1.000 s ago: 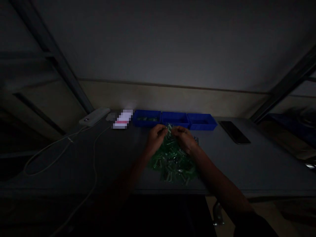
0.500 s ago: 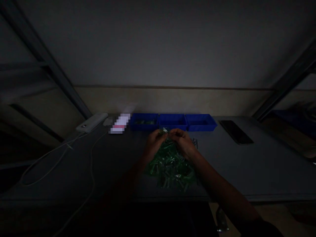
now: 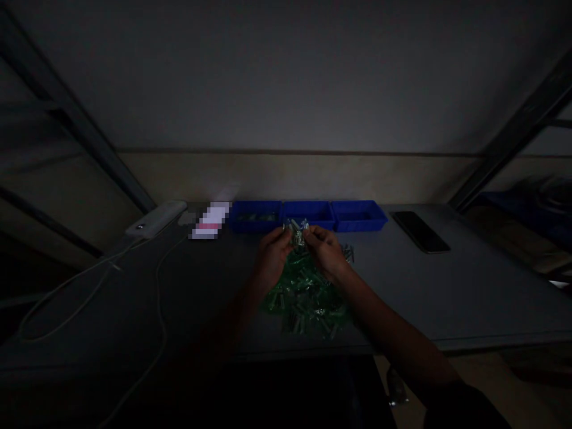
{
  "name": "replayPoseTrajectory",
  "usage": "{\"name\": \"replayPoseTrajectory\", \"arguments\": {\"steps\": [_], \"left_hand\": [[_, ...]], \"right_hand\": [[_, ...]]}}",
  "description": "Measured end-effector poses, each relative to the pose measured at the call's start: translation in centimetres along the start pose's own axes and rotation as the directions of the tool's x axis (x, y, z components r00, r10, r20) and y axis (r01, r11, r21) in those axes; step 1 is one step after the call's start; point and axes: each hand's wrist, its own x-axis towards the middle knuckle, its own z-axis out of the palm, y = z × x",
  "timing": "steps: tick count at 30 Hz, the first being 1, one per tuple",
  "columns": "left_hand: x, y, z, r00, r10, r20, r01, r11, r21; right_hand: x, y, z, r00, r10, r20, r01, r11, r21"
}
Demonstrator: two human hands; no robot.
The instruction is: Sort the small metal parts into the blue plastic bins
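Note:
A small clear plastic bag (image 3: 298, 233) with pale pieces in it is stretched between both hands. My left hand (image 3: 273, 253) pinches its left edge, and my right hand (image 3: 325, 250) pinches the right edge. Below them lies a green plastic bag (image 3: 308, 295) holding many small packets of pale, stick-like pieces. More loose metallic-looking pieces (image 3: 347, 252) lie just right of my right hand. Behind the hands stand a left blue bin (image 3: 256, 226) with some packets inside, a middle blue bin (image 3: 319, 224) and a right blue bin (image 3: 360, 226).
A dark phone (image 3: 421, 232) lies on the grey table (image 3: 402, 292) at the right. At the left are a lit, pixelated screen (image 3: 211, 220), a white power strip or box (image 3: 156, 219) and a white cable (image 3: 161, 298). Metal posts rise at both sides.
The hands have moved slightly apart, and the small clear bag between them now shows more fully. The whole view has shifted a little, with the table objects appearing further left and higher.

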Motion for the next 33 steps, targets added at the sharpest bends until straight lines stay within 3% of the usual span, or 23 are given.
{"name": "replayPoseTrajectory", "arguments": {"steps": [5, 9, 12, 16, 20, 23, 26, 29, 33], "left_hand": [[0.2, 0.4, -0.6, 1.000, 0.004, -0.002, -0.004, 1.000, 0.020], [0.6, 0.5, -1.4, 0.998, -0.057, 0.037, 0.047, 0.974, 0.221], [0.9, 0.6, -1.9, 0.996, -0.077, 0.046, 0.052, 0.919, 0.390], [1.5, 0.6, -2.8, 0.995, -0.099, 0.023, 0.078, 0.886, 0.456], [2.6, 1.6, -4.1, 0.993, 0.011, -0.118, 0.042, 0.899, 0.436], [3.2, 3.1, -5.4, 0.921, 0.222, -0.320, -0.055, 0.886, 0.459], [3.3, 4.4, -6.4, 0.834, 0.386, -0.395, -0.060, 0.774, 0.630], [3.5, 4.8, -6.7, 0.764, 0.504, -0.402, -0.062, 0.678, 0.732], [4.8, 4.3, -6.7, 0.728, 0.616, -0.300, -0.115, 0.542, 0.832]], "right_hand": [[-0.1, -0.1, 0.0, 0.998, 0.060, 0.009, -0.061, 0.995, 0.077], [0.5, -0.1, -0.9, 0.996, 0.082, -0.034, -0.080, 0.995, 0.054], [0.9, -0.2, -1.5, 0.992, 0.110, -0.062, -0.113, 0.993, -0.034], [1.1, -0.3, -1.6, 0.992, 0.107, -0.063, -0.117, 0.978, -0.173], [1.2, -0.7, -1.8, 0.991, 0.022, -0.129, -0.061, 0.949, -0.310], [1.0, -1.2, -2.1, 0.987, -0.016, -0.159, -0.045, 0.925, -0.377], [0.6, -1.6, -2.3, 0.989, -0.068, -0.133, -0.001, 0.886, -0.463], [0.3, -1.8, -2.3, 0.988, -0.130, -0.083, 0.061, 0.825, -0.562], [0.3, -1.4, -2.4, 0.985, -0.160, -0.060, 0.087, 0.773, -0.629]]}}
